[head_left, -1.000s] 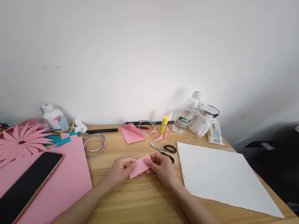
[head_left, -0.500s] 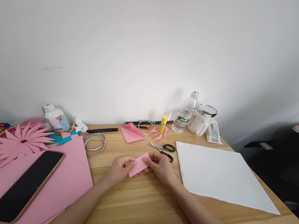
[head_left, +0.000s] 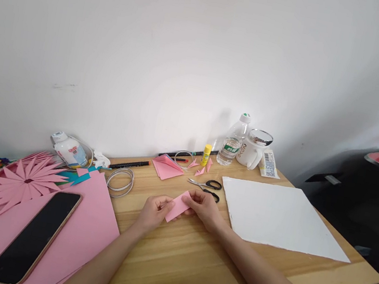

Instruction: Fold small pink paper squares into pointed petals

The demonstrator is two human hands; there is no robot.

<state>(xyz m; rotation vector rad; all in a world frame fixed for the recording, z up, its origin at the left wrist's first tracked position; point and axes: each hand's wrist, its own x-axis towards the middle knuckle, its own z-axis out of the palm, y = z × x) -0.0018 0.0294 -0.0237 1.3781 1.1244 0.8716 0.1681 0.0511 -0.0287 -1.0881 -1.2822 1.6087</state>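
Observation:
A small piece of pink paper (head_left: 178,206) is held above the middle of the table, tilted between both hands. My left hand (head_left: 156,209) pinches its left edge between thumb and fingers. My right hand (head_left: 203,208) grips the upper right part, thumb on top and fingers behind. Just beyond my right hand lie black-handled scissors (head_left: 209,187), partly covered by that hand. Farther back are a stack of folded pink paper (head_left: 167,167), a few small folded pink pieces (head_left: 200,171) and an upright yellow glue stick (head_left: 206,155).
On the left, a phone (head_left: 34,237) rests on large pink sheets (head_left: 98,224) beside a pink paper pinwheel shape (head_left: 27,177). A white board (head_left: 282,217) lies on the right. Along the wall stand a water bottle (head_left: 232,142) and a white mug (head_left: 252,153). A coiled cable (head_left: 120,182) lies left of centre.
The view has shifted slightly. Both hands keep hold of the pink paper, with hardly any movement of the fingers.

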